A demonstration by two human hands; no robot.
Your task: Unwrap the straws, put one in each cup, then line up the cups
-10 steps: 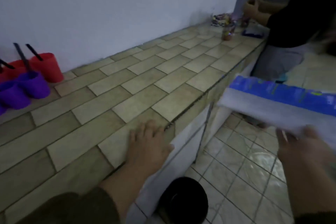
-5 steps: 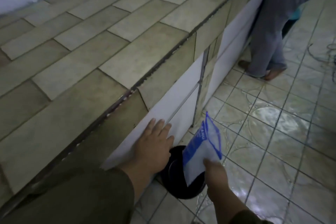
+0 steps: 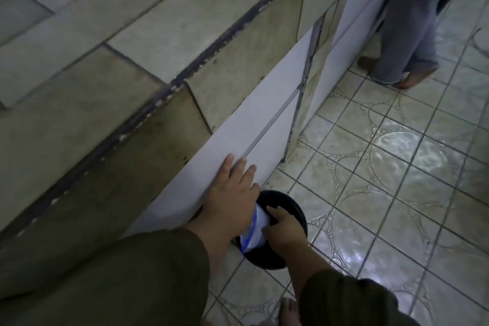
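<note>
I look down over the counter's edge at the floor. A blue and white plastic wrapper (image 3: 255,231) sits partly inside a black round bin (image 3: 288,204) on the floor against the counter's base. My right hand (image 3: 284,230) presses down on the wrapper inside the bin, fingers bent over it. My left hand (image 3: 234,193) rests flat with straight fingers against the white front panel of the counter, just above the bin. No cups or straws are in view.
The tiled counter top (image 3: 105,61) fills the left half, its dark edge (image 3: 211,53) running diagonally. Another person's legs in grey trousers (image 3: 407,24) stand at the top right on the patterned floor tiles (image 3: 397,167). My bare foot (image 3: 289,311) shows at the bottom.
My right hand carried the wrapper from up beside the counter down into the bin. My left hand slid from the counter top onto the front panel. My view tipped down to the floor.
</note>
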